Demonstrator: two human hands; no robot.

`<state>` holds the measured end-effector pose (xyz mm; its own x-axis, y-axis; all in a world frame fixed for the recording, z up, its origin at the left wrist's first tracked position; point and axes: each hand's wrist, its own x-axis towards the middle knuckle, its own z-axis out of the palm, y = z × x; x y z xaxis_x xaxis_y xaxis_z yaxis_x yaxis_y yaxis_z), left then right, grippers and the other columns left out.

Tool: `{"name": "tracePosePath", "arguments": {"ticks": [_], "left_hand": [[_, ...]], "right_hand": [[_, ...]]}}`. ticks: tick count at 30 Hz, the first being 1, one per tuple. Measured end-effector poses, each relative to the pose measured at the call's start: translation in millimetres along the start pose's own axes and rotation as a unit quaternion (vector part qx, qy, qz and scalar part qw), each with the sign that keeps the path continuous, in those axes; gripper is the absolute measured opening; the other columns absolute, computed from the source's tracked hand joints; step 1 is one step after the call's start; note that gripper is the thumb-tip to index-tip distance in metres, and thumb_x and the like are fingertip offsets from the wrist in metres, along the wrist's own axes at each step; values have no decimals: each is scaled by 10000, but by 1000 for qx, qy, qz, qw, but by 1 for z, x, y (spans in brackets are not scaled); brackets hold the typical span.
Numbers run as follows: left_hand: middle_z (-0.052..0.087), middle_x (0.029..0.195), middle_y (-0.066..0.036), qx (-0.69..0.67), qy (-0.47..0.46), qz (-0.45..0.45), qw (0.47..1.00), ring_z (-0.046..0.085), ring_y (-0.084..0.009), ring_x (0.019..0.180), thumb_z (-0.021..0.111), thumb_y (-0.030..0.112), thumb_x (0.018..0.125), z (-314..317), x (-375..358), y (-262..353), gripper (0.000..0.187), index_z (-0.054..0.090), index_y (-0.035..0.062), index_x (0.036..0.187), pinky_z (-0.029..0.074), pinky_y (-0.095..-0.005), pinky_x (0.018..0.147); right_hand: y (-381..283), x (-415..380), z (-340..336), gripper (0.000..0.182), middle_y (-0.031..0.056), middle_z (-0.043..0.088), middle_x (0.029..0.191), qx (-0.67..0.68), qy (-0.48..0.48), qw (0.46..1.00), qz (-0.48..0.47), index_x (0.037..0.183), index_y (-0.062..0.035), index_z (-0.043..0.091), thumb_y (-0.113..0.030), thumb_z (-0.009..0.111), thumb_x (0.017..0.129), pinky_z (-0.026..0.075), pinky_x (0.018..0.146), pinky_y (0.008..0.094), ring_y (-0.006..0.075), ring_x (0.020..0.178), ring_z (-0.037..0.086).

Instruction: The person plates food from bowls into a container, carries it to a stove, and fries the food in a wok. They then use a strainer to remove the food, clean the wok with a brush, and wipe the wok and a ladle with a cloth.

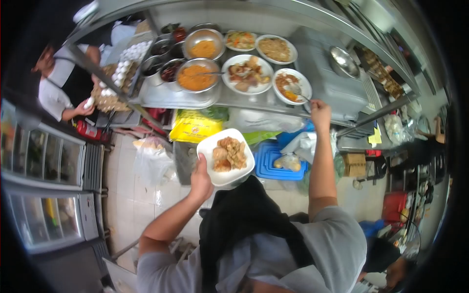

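Note:
My left hand [201, 180] grips the side of a white square bowl [203, 146] at chest height, with browned pieces of food [228, 154] inside. My right hand [320, 116] reaches to the front edge of the steel counter and is closed on the handle of a spoon [296, 90]. The spoon's head rests in a white bowl [306, 84] of reddish-orange food. To its left stands a larger white bowl [227, 66] of mixed browned pieces. Behind these are a white plate of noodles [276, 49] and a plate of mixed vegetables [240, 40].
Two steel bowls of shredded orange food [198, 75] sit on a tray [161, 99] at left. Cartons of eggs [121, 74] lie beyond, where another person [66, 78] holds an egg. Below the counter are a yellow bag [196, 125] and a blue crate [266, 161]. An overhead metal rail [234, 5] crosses above.

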<state>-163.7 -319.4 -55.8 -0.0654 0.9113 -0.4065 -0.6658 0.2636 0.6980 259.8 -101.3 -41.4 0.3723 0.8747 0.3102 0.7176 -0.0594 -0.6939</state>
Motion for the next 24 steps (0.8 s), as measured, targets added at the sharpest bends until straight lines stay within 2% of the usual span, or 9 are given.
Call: {"name": "tracePosePath", "arguments": {"ticks": [2,6,10,12,15,17,18,19,24], "left_hand": [[480,1476,-173,-11,45,21,999,518,-281,1344,418,466,1104,-46,-33,-1,638,341,-6,1526,435,-414,1130],[483,1474,-169,-78,128,72,986,507,-257,1341,418,449,1108,-130,-93,8,639,339,-29,1525,425,-391,1129],[450,1516,-190,-88,214,141,963,442,-252,1391,409,472,1107,-221,-148,17,698,305,-54,1555,338,-353,1176],[444,1524,-193,-93,267,173,943,435,-254,1397,405,479,1107,-252,-173,45,708,301,-56,1558,328,-349,1180],[432,1540,-196,-85,314,207,923,430,-257,1399,395,486,1108,-298,-205,76,722,290,-64,1563,327,-342,1176],[436,1536,-194,-97,341,233,906,425,-255,1400,391,486,1109,-326,-214,85,716,293,-58,1564,327,-337,1172],[449,1521,-193,-111,378,243,887,429,-244,1392,391,492,1108,-340,-218,90,706,316,-48,1557,330,-337,1169],[449,1521,-193,-122,392,257,875,429,-244,1392,391,492,1108,-352,-227,98,706,316,-48,1557,330,-337,1169],[476,1496,-187,-120,471,322,813,447,-231,1371,387,497,1107,-419,-262,135,694,350,-42,1543,336,-333,1160]], "right_hand": [[-6,6,11,264,232,736,863,20,-32,999,21,998,-27,771,-245,634,941,558,777,418,368,838,734],[-32,6,16,492,284,723,997,-288,-42,956,-29,1060,-14,748,-468,615,926,539,878,512,478,1002,683],[-74,-29,21,689,253,724,1149,-449,-8,893,27,1195,12,718,-608,554,943,557,890,516,425,1038,709],[-150,-91,46,667,249,741,1050,-386,210,894,-91,1156,5,737,-605,566,948,578,813,500,402,952,727],[-265,-201,126,391,179,761,1010,-81,-81,956,-269,1158,-38,737,-366,587,1007,554,744,445,338,848,734],[-297,-282,204,251,46,745,996,124,-412,829,-357,1152,-40,732,-168,563,1020,515,718,307,139,804,653],[-349,-348,205,270,84,749,1039,42,-542,793,-276,1206,-46,714,-217,603,1030,542,822,342,193,871,694],[-394,-409,211,318,57,738,1073,126,-676,708,-165,1271,-34,681,-241,584,1049,534,752,276,109,809,649],[-479,-555,299,383,132,715,953,230,-862,452,-13,1386,38,539,-184,518,1074,557,715,291,159,785,678]]}}
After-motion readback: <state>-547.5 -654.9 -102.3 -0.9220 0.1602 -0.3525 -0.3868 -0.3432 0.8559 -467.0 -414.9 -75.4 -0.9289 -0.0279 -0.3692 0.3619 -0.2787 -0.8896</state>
